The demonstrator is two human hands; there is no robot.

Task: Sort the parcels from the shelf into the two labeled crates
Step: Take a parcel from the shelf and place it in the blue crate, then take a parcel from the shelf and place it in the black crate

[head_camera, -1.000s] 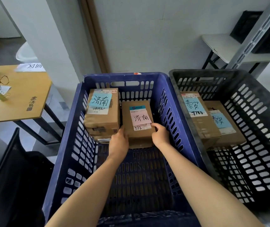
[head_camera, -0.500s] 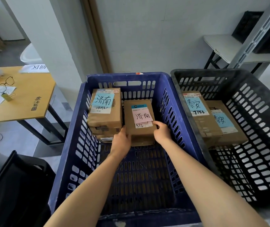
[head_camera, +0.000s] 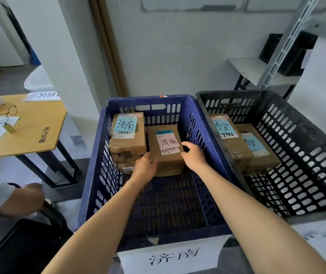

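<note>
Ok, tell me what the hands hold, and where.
The pink-label parcel: left hand at its near-left corner, right hand on its right edge, inside the blue crate.

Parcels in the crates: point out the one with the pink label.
The parcel in the blue crate, gripped by the left hand and right hand. Its handwritten label is pink; the other three are blue.

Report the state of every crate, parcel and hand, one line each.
Blue plastic crate: open-topped, parcels at far end.
Black plastic crate: open-topped, holds two cardboard parcels.
Pink-labelled cardboard parcel: in blue crate, held by both hands.
Blue-labelled cardboard parcel: in blue crate, stacked on another.
Left hand: grips pink-labelled parcel's left side.
Right hand: grips its right edge.
</note>
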